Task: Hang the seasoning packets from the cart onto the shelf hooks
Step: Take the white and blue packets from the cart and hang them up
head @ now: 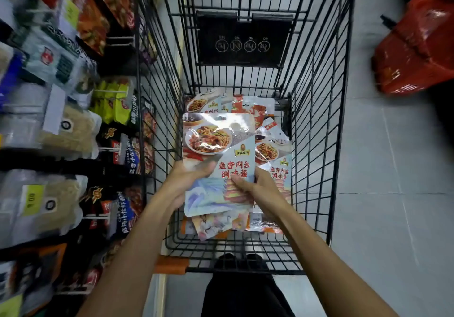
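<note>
The person stands at the cart (pixel 319 144) and holds a packet (pixel 216 144) up over it with both hands. The left hand (pixel 189 178) grips the packet's left side, thumb on the front and fingers tucked behind. The right hand (pixel 255 189) pinches the bottom right corner. There may be more than one packet in that grip. The edges look stacked, but I can't tell for sure.

Holding it low down keeps the top free, and the top is where the little hanging hole (pixel 224 118) is. I think that is so it can slide onto a hook.

More packets (pixel 270 149) lie in a loose pile on the cart floor, right under the held one. So there is a lot left to hang.

The shelf (pixel 61 110) is on the left, just beside the cart. White hooks (pixel 106 148) stick out of it, and bags of food (pixel 122 105) hang on them. The hooks look full, so finding room may be tricky.

The tall wire side of the cart stands between the hands and the shelf, so the packet has to go up and over it. A red basket (pixel 417 46) sits on the floor on the right, well apart from the cart. A black flap (pixel 243 44) hangs at the cart's far end.
</note>
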`<state>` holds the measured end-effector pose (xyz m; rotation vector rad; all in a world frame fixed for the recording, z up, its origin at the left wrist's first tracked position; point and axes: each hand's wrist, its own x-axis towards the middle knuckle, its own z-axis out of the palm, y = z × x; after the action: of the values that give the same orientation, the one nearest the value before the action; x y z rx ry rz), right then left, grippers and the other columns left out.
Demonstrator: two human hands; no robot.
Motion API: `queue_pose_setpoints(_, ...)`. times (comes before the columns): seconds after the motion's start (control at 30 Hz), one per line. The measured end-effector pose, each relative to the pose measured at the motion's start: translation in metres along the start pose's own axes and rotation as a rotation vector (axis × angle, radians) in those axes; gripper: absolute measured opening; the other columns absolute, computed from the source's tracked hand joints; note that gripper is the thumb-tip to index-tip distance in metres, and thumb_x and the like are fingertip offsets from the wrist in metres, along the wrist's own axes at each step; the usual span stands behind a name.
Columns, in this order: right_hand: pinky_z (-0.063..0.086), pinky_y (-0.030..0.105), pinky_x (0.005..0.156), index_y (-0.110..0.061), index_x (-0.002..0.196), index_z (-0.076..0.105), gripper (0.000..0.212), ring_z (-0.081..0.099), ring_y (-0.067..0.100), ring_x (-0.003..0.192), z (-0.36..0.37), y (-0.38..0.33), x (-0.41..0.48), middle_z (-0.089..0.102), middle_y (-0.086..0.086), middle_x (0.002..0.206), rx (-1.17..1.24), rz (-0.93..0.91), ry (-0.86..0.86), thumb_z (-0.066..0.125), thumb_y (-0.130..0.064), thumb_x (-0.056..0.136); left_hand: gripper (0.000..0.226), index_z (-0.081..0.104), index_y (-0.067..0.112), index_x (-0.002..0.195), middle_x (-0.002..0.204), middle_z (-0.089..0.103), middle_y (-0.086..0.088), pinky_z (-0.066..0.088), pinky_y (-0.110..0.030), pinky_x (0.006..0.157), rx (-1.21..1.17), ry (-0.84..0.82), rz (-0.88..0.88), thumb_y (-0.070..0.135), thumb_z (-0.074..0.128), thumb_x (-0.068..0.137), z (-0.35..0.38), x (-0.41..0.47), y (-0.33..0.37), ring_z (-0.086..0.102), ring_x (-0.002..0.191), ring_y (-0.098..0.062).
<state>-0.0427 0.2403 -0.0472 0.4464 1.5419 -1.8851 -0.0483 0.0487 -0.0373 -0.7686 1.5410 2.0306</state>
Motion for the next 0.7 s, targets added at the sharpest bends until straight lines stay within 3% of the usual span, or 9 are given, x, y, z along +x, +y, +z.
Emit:
queue_pose_setpoints(0.07,0.056,0.026,0.077,-0.008,0.107,0.062,0.017,0.068,0.019,0.095,-0.012,0.007,0.012,0.072,0.001,0.099,-0.029,-0.035,0.061,0.063,-0.015,0.091,0.028,0.078,0.014,0.086,0.1,0.073,-0.012,0.057,-0.037,0.081,0.014,0.02,-0.017,0.024,0.083,0.06,-0.003,0.011,-0.008,0.071,0.092,-0.025)
queue_pose_setpoints(0.17,0.046,0.019,0.079,-0.005,0.11,0.059,0.019,0.058,0.017,0.097,-0.047,0.025,0.036,0.062,0.001,0.099,-0.236,-0.058,0.377,0.059,-0.015,0.094,0.01,0.076,0.011,0.084,0.092,0.075,-0.011,0.059,-0.032,0.067,0.004,0.109,-0.028,0.011,0.076,0.074,-0.008,0.028,-0.019,0.072,0.083,-0.022)
queue_pose_setpoints(0.27,0.049,0.028,0.074,0.002,0.114,0.058,0.025,0.059,0.022,0.096,-0.082,0.052,0.059,0.061,0.01,0.104,-0.536,0.062,0.6,0.057,-0.011,0.093,0.012,0.071,0.007,0.091,0.085,0.075,-0.007,0.058,-0.03,0.061,0.009,0.197,-0.032,0.004,0.07,0.079,-0.014,0.043,-0.029,0.073,0.075,-0.02)
queue_pose_setpoints(0.4,0.054,0.029,0.071,0.006,0.106,0.059,0.024,0.062,0.031,0.092,-0.102,0.082,0.08,0.064,0.021,0.106,-0.664,0.187,0.649,0.06,-0.005,0.084,0.013,0.07,0.006,0.093,0.084,0.075,-0.006,0.06,-0.034,0.065,-0.019,0.237,-0.054,0.002,0.069,0.081,-0.017,0.055,-0.038,0.072,0.074,-0.021)
queue_pose_setpoints(0.53,0.05,0.042,0.096,0.005,0.127,0.043,0.058,0.055,0.036,0.115,-0.097,0.092,0.091,0.054,0.023,0.126,-0.628,0.267,0.661,0.071,-0.018,0.082,0.023,0.068,0.003,0.102,0.095,0.074,-0.013,0.058,-0.043,0.077,-0.03,0.271,-0.087,0.007,0.073,0.08,-0.02,0.061,-0.039,0.071,0.084,-0.029)
queue_pose_setpoints(0.63,0.041,0.045,0.106,0.001,0.138,0.032,0.089,0.043,0.037,0.129,-0.09,0.086,0.093,0.046,0.023,0.136,-0.755,0.356,0.695,0.079,-0.041,0.075,0.019,0.068,0.004,0.1,0.09,0.075,-0.009,0.059,-0.035,0.062,-0.051,0.268,-0.063,0.005,0.071,0.081,-0.021,0.058,-0.037,0.072,0.077,-0.024)
queue_pose_setpoints(0.7,0.039,0.047,0.106,-0.003,0.137,0.033,0.094,0.042,0.038,0.128,-0.084,0.08,0.092,0.046,0.023,0.135,-0.795,0.409,0.723,0.081,-0.048,0.069,0.012,0.067,0.005,0.095,0.08,0.075,-0.005,0.056,-0.027,0.05,-0.059,0.266,-0.062,0.005,0.069,0.083,-0.022,0.055,-0.036,0.072,0.068,-0.019)
